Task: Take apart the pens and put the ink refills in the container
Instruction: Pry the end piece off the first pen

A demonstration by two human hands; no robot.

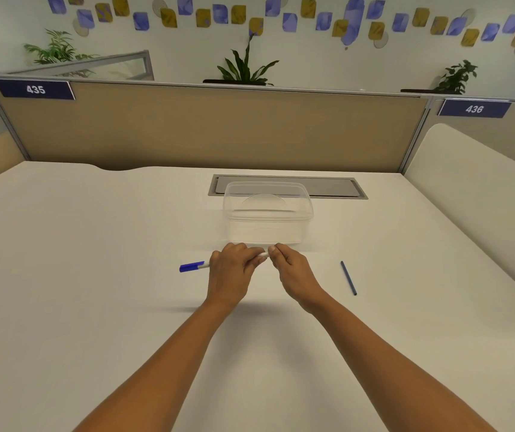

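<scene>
A pen (194,266) is held level just above the white counter (94,275), close in front of the container (268,229). The left hand (229,272) is wrapped round the middle of the barrel, its fingers (251,254) curled over it. The end of the barrel is pinched by the right hand (293,275), whose fingers (276,251) are drawn together on it. The pen's blue cap juts out to the left of the left hand, and a short stretch of white barrel is seen between cap and knuckles. The rest of the barrel is hidden by both hands.

The container is a clear plastic box with rounded corners and a stepped rim, standing open and upright. A pale rounded shape is seen through its walls, but what it is cannot be told. A thin, straight, dark-blue ink refill (348,278) lies on the counter to the right, well apart from the hands and outside the container.

Behind the container a grey rectangular cable hatch (337,187) is set flush into the matt, smooth counter, and its left part is overlapped by the box. The back of the counter is closed by a beige fabric partition (218,129) in a grey metal frame. Two dark-blue labels are fixed to the partitions, reading "435" (35,89) and "436" (474,109) in white. A white rounded side panel (468,182) stands at the right. Leafy plants (243,68) rise behind the partition, and blue and yellow leaf-shaped decals (218,14) are scattered across the wall
</scene>
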